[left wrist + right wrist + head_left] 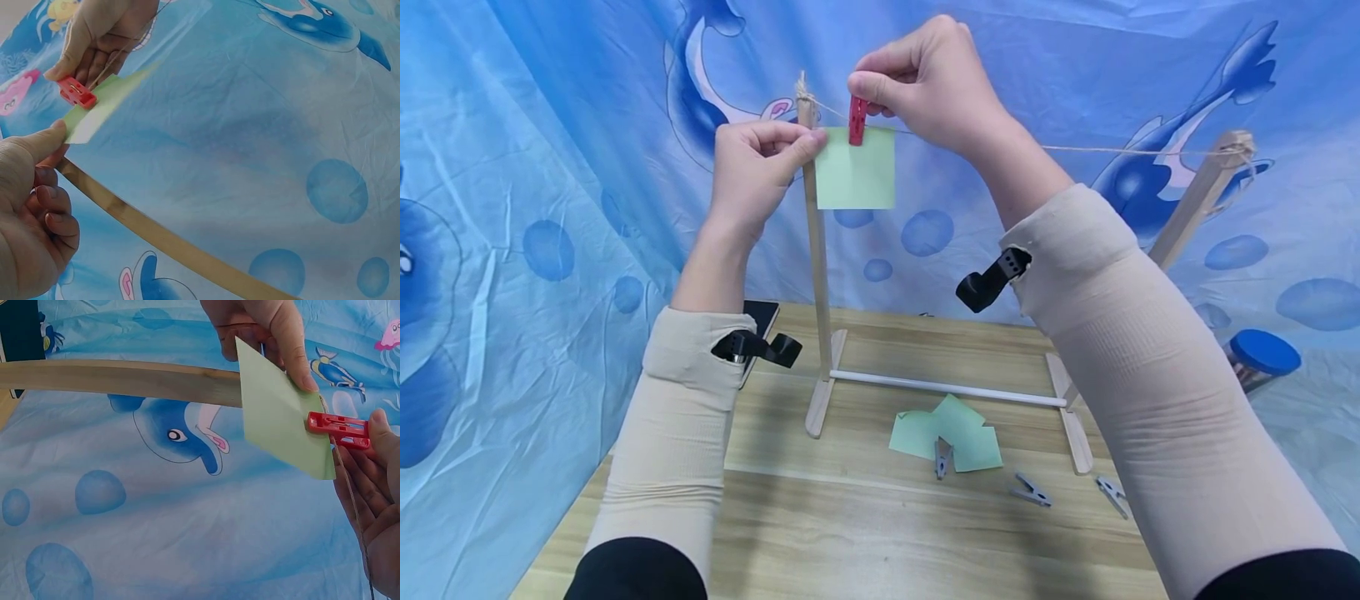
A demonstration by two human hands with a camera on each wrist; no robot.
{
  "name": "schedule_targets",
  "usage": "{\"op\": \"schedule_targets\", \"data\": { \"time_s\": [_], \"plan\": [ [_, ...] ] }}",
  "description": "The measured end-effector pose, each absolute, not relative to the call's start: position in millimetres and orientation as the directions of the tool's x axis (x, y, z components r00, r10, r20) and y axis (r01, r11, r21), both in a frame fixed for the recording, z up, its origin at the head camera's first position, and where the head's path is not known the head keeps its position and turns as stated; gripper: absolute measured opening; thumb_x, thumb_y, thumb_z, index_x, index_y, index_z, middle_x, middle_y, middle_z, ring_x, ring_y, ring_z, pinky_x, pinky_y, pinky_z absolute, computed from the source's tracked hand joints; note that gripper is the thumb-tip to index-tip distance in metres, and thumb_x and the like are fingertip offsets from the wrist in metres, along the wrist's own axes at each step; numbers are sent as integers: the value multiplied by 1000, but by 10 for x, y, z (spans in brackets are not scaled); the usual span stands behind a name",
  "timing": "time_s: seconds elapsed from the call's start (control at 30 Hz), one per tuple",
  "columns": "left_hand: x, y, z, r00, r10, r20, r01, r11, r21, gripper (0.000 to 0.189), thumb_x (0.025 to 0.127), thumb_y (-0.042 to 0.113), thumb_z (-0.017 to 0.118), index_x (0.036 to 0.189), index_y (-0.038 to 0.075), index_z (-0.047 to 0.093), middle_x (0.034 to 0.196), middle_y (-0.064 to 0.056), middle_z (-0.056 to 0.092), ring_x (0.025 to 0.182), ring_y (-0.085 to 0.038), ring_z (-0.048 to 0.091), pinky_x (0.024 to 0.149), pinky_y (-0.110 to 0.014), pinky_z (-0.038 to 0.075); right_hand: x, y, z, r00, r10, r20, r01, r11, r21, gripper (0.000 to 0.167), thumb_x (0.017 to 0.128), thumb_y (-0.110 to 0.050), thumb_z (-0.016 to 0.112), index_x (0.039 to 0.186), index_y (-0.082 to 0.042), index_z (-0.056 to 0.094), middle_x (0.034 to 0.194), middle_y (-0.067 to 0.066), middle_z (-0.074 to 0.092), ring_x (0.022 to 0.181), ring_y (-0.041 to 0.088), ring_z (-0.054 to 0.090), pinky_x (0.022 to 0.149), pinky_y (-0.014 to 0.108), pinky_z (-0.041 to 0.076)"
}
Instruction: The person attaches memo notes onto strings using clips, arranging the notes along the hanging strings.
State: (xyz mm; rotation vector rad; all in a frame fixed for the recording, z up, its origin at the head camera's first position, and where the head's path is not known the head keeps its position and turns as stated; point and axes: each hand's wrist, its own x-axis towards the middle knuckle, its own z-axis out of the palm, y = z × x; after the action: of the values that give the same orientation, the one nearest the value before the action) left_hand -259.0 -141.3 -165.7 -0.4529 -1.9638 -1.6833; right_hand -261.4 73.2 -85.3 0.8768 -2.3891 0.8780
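Observation:
A pale green square of paper [855,179] hangs at the string [1120,151] near the left wooden post [817,250]. My left hand [752,171] pinches the paper's upper left corner between thumb and finger. With thumb and fingers my right hand [936,83] grips a red clothespin [857,121], whose lower end overlaps the paper's top edge. In the right wrist view the red clothespin [337,428] straddles the paper [281,419] right at the string. The left wrist view shows the same clothespin [77,92] under the right thumb.
On the table [850,517] lie several green papers [917,433] and grey clothespins [1032,490]. A white rod [947,387] joins the stand's feet. The right post [1198,200] holds the string's other end. A blue-lidded jar [1262,354] stands at right, a dark flat object [763,318] at left.

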Motion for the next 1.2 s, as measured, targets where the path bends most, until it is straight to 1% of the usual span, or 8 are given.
{"op": "schedule_targets", "data": {
  "time_s": [0.1,0.23,0.37,0.5,0.63,0.8,0.97,1.2],
  "plan": [
    [-2586,-1403,-1652,-817,-72,572,552,188,813,20,87,23,83,98,6,81,75,-2,65,89,-15,51,68,-28,38,-2614,739,-858,-699,-418,580,-692,601,-400,33,99,-37,62,119,-15,77,104,1,75,87,7,64,84,19,53],
    [-2579,-1390,-1647,-819,-68,569,546,209,811,22,88,23,82,100,5,81,76,-2,65,91,-15,51,73,-29,40,-2618,751,-863,-696,-431,574,-696,600,-394,34,100,-37,61,120,-14,76,104,2,74,88,7,64,85,19,53],
    [-2574,-1389,-1640,-824,-66,563,540,211,815,22,87,23,82,100,5,81,76,-2,64,91,-14,51,74,-29,41,-2626,761,-867,-693,-446,566,-707,575,-413,34,99,-36,63,119,-12,76,104,2,75,89,8,67,85,20,54],
    [-2577,-1393,-1649,-824,-72,561,537,214,816,20,86,24,83,96,6,81,72,-2,62,84,-14,50,70,-28,39,-2628,772,-878,-696,-465,547,-712,547,-440,35,96,-36,67,119,-10,76,105,3,75,89,10,69,85,21,55],
    [-2589,-1400,-1681,-810,-74,582,555,221,802,19,86,24,83,93,7,81,66,-2,55,71,-14,45,61,-26,33,-2631,783,-894,-690,-482,540,-720,529,-449,34,96,-35,68,119,-10,75,105,3,75,88,9,69,83,23,55],
    [-2607,-1430,-1739,-776,-59,628,609,190,770,18,86,21,83,98,9,78,65,-3,46,59,-15,37,53,-26,26,-2640,785,-911,-692,-482,538,-720,519,-460,34,97,-34,68,119,-9,75,104,2,75,88,10,68,81,23,54],
    [-2621,-1493,-1827,-751,-53,658,648,131,750,19,86,15,83,103,11,74,64,-2,46,57,-14,38,52,-25,28,-2648,788,-912,-705,-466,535,-706,536,-463,35,98,-36,66,119,-10,75,105,1,75,90,10,69,82,23,54],
    [-2622,-1576,-1955,-746,-75,662,659,56,750,16,91,15,77,105,13,72,64,-2,49,55,-15,40,50,-24,33,-2655,795,-935,-723,-466,510,-687,562,-461,36,97,-37,67,120,-9,74,107,2,74,90,10,69,85,23,55]
  ]
}}
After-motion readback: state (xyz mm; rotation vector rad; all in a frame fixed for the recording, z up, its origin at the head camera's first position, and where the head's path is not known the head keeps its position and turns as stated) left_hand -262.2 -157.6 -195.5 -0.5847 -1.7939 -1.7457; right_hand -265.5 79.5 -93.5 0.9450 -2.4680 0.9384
